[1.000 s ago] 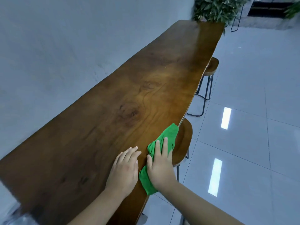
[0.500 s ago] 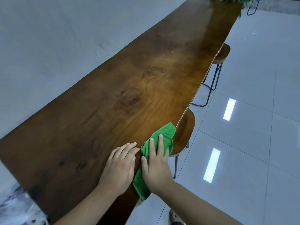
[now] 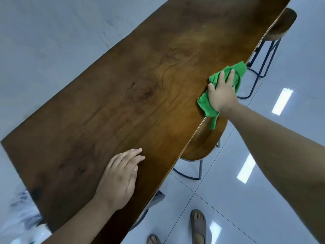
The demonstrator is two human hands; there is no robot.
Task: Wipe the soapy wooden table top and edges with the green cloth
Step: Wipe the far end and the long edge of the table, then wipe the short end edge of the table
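Note:
A long dark wooden table top (image 3: pixel 140 88) runs from the lower left to the upper right against a pale wall. The green cloth (image 3: pixel 237 71) lies bunched on the table's right edge, one corner hanging over the side. My right hand (image 3: pixel 221 92) presses flat on the cloth with fingers spread and thumb toward the table. My left hand (image 3: pixel 119 175) rests flat on the wood near the front, fingers straight, well apart from the cloth.
A round wooden stool (image 3: pixel 202 143) stands tucked under the right edge below the cloth, and a second stool (image 3: pixel 279 25) stands farther along. Glossy white floor tiles (image 3: pixel 263 199) lie to the right. My sandalled feet (image 3: pixel 198 224) show at the bottom.
My right hand has slid the green cloth forward along the table's right edge, away from my left hand. The left hand stayed flat on the wood. The camera tipped downward.

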